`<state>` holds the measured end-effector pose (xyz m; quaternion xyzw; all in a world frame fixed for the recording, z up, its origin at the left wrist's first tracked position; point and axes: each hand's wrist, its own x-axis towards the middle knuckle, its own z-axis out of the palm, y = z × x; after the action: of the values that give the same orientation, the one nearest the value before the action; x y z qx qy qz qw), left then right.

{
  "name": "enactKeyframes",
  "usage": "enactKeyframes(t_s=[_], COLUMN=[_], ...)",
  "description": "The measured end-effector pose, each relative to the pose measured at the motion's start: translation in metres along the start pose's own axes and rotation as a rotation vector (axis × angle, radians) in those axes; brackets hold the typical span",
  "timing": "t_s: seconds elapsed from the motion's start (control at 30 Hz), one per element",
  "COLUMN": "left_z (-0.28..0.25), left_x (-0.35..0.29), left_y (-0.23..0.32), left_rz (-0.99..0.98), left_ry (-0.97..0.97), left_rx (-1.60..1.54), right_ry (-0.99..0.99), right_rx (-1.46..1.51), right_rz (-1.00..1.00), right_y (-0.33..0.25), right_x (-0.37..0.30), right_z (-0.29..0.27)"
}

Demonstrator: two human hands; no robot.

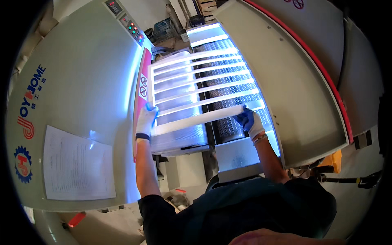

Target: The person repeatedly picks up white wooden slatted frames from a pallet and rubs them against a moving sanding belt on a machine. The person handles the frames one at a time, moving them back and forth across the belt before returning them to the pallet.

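Both gloved hands are on the white slatted frame (200, 87), which lies flat across the bright mesh belt (237, 81) between the two big machine housings. The left hand (145, 119) grips the frame's near left corner, fingers curled over the edge right beside the red strip (141, 98) of the left housing (81, 81). The right hand (250, 121), blue at the fingertips, closes on the near bar of the frame toward its right end, fingers wrapped over the top. Blue-white light floods up through the slats. A printed sheet of paper (77, 165) is stuck on the left housing, and a small control panel (132, 29) with coloured buttons sits up at its top edge. The right housing (302, 81) curves away with a red rim.
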<state>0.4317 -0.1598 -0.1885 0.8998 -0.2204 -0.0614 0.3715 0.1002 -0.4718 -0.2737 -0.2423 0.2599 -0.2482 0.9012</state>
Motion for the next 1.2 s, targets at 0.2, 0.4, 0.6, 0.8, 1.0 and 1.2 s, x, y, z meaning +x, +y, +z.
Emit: enactKeyframes(t_s=[0.2, 0.4, 0.6, 0.8, 1.0, 1.2], left_z=[0.077, 0.105, 0.075, 0.061, 0.124, 0.210], left_x=[0.078, 0.104, 0.029, -0.169, -0.463, -0.696], left_y=[-0.034, -0.035, 0.007, 0.013, -0.022, -0.048], left_rz=[-0.107, -0.039, 0.215, 0.068, -0.092, -0.905], left_ry=[-0.118, -0.084, 0.335, 0.393, 0.447, 0.186], left_rx=[0.124, 0.254, 0.549, -0.007, 0.343, -0.231], right_ry=[0.132, 0.163, 0.052, -0.235, -0.565, -1.068], right_rx=[0.005, -0.083, -0.123, -0.518, -0.294, -0.011], right_rz=[-0.017, -0.010, 0.156, 0.104, 0.223, 1.015], right_y=[-0.004, -0.012, -0.009, -0.008, 0.006, 0.111], right_x=[0.055, 0.075, 0.075, 0.092, -0.020, -0.173], right_z=[-0.022, -0.034, -0.031, -0.048, 0.048, 0.081])
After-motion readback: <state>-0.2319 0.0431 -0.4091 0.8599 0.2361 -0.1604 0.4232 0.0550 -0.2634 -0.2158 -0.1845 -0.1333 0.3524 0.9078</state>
